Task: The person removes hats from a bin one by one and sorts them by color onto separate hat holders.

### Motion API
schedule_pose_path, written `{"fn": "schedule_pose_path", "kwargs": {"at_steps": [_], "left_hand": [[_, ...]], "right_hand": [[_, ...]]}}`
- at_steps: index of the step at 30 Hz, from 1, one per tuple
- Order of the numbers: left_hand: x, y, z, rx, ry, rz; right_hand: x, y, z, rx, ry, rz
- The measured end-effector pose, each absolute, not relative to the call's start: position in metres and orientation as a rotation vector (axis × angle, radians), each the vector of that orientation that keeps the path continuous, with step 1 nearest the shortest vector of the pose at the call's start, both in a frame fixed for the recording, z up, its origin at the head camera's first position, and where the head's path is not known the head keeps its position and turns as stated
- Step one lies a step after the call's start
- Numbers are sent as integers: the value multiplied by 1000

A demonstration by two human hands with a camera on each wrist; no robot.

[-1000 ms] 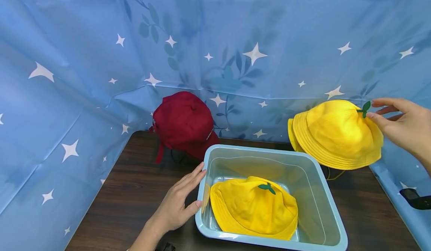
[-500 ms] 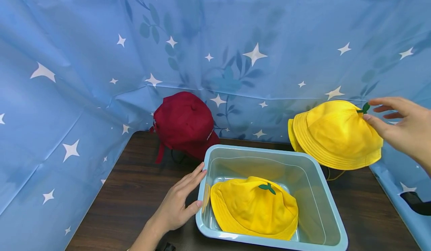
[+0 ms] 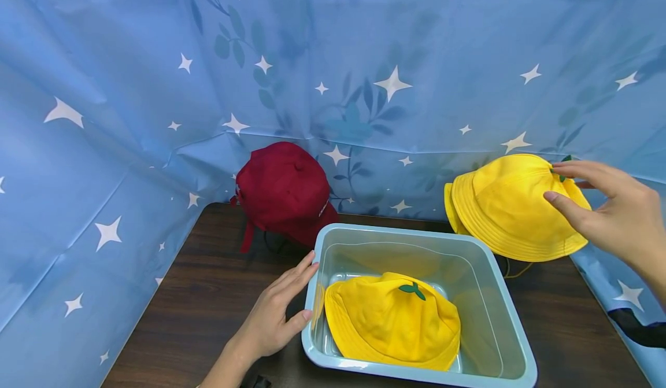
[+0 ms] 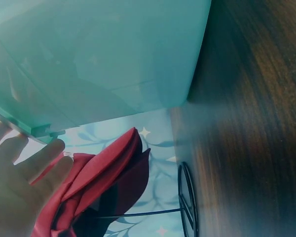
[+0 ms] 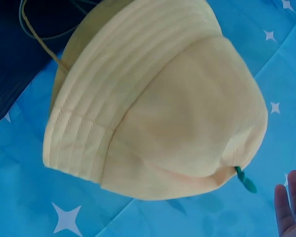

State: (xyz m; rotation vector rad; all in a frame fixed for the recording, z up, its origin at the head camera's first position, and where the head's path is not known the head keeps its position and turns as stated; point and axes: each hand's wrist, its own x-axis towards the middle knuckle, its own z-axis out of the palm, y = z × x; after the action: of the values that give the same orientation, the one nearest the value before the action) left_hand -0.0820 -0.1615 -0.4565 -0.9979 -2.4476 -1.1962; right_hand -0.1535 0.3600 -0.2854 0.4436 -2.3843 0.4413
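Right grip, fingers apart, seemingly reaches for the hat beside it, a pinch likely next; left grip, fingers extended, touches the bin.

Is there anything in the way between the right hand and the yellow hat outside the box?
No, nothing visible is in the way. The right hand is right by the yellow hat. In the right wrist view, only starry cloth shows between the fingers and the hat's green sprout.
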Motion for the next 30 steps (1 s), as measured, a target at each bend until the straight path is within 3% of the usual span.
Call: {"fn": "schedule_pose_path", "kwargs": {"at_steps": [30], "left_hand": [[-83, -162, -457, -1011, -2433, -1181]], "right_hand": [[-124, 316, -333, 816, -2226, 644]]}}
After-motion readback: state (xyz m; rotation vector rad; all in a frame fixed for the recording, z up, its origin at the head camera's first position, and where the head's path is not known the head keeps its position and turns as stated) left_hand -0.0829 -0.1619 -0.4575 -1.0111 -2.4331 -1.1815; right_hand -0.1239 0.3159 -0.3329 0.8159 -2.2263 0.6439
